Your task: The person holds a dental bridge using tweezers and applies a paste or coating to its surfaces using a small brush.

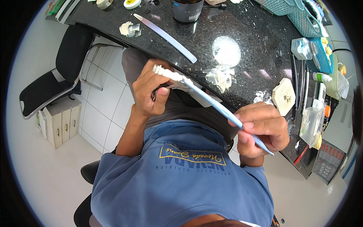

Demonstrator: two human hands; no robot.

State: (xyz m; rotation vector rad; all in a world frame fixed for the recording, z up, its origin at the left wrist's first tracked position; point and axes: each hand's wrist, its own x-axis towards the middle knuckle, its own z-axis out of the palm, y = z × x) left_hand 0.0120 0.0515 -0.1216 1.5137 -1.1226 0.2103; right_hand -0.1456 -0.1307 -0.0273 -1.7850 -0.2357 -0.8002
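My left hand (149, 89) is closed around a white ridged piece (166, 73) and some dark metal beneath it, held just off the bench's front edge. My right hand (264, 130) grips a long pale blue tool (210, 100) between thumb and fingers, its upper end touching the white piece and its pointed end angled down to the right. Beyond them on the speckled black bench (249, 45) lie a pale lavender blade-like strip (166, 38), a small whitish lump (126, 29), a round white patch (226, 51) and crumpled white material (221, 77).
At right are a hexagonal cream block (283, 96), dark slim tools (296, 87), a small jar (300, 48), baskets (302, 22), a plastic box (310, 126) and a grey machine (329, 159). A dark tub (185, 11) stands at the back; a chair (49, 92) and low cabinet (60, 121) are at left.
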